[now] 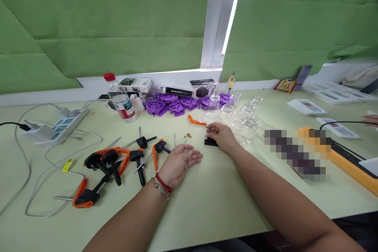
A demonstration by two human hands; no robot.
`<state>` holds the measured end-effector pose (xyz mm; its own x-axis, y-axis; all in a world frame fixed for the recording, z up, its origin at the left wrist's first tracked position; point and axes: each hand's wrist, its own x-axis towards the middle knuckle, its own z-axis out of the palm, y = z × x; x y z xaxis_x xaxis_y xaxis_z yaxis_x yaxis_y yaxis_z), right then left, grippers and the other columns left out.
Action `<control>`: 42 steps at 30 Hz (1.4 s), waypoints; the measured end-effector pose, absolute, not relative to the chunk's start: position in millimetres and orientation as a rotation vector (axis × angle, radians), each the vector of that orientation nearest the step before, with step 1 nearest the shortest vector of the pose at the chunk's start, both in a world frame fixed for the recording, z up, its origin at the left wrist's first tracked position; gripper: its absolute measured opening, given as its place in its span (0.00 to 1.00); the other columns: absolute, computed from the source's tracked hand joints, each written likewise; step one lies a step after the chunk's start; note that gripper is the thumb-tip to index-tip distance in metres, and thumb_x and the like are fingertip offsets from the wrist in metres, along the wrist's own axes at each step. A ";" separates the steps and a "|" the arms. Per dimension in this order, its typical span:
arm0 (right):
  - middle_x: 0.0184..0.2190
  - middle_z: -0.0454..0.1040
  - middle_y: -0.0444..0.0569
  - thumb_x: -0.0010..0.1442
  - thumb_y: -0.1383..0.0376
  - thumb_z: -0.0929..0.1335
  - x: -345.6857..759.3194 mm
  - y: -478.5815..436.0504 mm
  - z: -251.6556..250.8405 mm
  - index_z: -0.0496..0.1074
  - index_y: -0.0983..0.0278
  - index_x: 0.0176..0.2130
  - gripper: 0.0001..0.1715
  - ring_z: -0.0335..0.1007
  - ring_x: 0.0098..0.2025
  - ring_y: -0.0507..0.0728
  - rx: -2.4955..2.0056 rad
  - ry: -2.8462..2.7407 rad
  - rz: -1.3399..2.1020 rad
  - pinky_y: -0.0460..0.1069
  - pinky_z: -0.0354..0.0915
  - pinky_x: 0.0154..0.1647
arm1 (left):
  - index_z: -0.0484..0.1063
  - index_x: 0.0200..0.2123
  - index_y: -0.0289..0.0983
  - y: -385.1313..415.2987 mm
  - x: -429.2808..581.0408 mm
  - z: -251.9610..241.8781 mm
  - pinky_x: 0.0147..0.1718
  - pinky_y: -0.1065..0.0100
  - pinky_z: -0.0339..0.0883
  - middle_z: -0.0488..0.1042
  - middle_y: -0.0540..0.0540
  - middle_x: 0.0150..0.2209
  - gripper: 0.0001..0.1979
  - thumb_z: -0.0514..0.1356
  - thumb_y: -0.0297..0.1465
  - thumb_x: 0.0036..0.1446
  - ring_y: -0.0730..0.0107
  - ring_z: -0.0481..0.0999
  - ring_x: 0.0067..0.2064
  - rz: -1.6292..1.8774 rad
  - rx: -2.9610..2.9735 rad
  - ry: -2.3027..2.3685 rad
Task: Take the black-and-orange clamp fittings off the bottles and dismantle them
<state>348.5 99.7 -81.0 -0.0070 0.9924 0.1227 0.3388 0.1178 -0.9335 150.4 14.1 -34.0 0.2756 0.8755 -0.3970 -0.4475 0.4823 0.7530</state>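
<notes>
My left hand (180, 165) rests on the table, palm turned up, its fingers stretched out and holding nothing. Just beyond its fingertips lie several small brass-coloured pieces (188, 136) and a thin metal rod (175, 139). My right hand (222, 137) is farther right, thumb and fingertips pinched together. Whatever is in the pinch is too small to name. An orange crank handle (197, 121) lies with its right end close to those fingertips. Black cylindrical parts (210, 142) lie partly hidden beneath the right hand.
Black-and-orange crank assemblies (110, 161) with metal rods spread out at left. Purple plastic parts (177, 106) and glass jars (249, 122) stand behind. A water bottle (122, 102), a power strip (66, 126) with cables, and a yellow-orange device (351, 165) flank the work area.
</notes>
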 end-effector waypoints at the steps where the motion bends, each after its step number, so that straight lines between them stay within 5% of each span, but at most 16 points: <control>1: 0.31 0.75 0.47 0.45 0.66 0.70 348.5 99.8 -80.8 0.71 0.65 0.37 0.16 0.71 0.32 0.52 -1.360 -1.497 0.921 0.49 0.69 0.38 | 0.64 0.34 0.33 14.1 150.2 -34.0 0.47 0.57 0.67 0.76 0.39 0.32 0.06 0.56 0.19 0.54 0.64 0.79 0.36 0.955 0.566 0.901; 13: 0.39 0.72 0.53 0.59 0.68 0.63 355.4 70.6 -27.9 0.70 0.64 0.47 0.16 0.69 0.40 0.57 -1.673 -1.918 0.248 0.50 0.62 0.41 | 0.64 0.35 0.33 14.2 149.7 -35.8 0.48 0.57 0.67 0.76 0.39 0.33 0.06 0.56 0.19 0.54 0.64 0.79 0.37 0.936 0.591 0.920; 19: 0.31 0.73 0.53 0.59 0.70 0.61 347.9 75.0 -40.8 0.71 0.64 0.32 0.10 0.68 0.36 0.59 -1.924 -2.225 0.133 0.49 0.56 0.31 | 0.64 0.35 0.34 15.2 148.9 -37.0 0.48 0.57 0.67 0.76 0.39 0.33 0.08 0.57 0.18 0.53 0.63 0.79 0.38 0.948 0.587 0.906; 35: 0.36 0.71 0.49 0.56 0.68 0.65 354.0 68.7 -32.8 0.77 0.61 0.33 0.11 0.68 0.36 0.54 -1.729 -2.224 0.403 0.47 0.59 0.36 | 0.64 0.34 0.34 15.5 149.1 -34.8 0.46 0.58 0.67 0.75 0.41 0.33 0.06 0.57 0.20 0.52 0.65 0.77 0.37 0.946 0.648 0.936; 42: 0.37 0.73 0.48 0.54 0.72 0.64 361.8 68.6 -35.5 0.77 0.61 0.36 0.13 0.68 0.40 0.55 -1.605 -2.221 0.510 0.47 0.61 0.41 | 0.73 0.32 0.39 20.3 147.7 -29.6 0.43 0.65 0.62 0.72 0.46 0.31 0.05 0.59 0.25 0.51 0.64 0.70 0.37 1.082 1.438 1.198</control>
<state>361.8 68.6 -35.5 -0.2955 0.9526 0.0725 0.8255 0.2928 -0.4825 147.7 20.3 -29.6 0.1321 0.9895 0.0582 0.1581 -0.0790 0.9843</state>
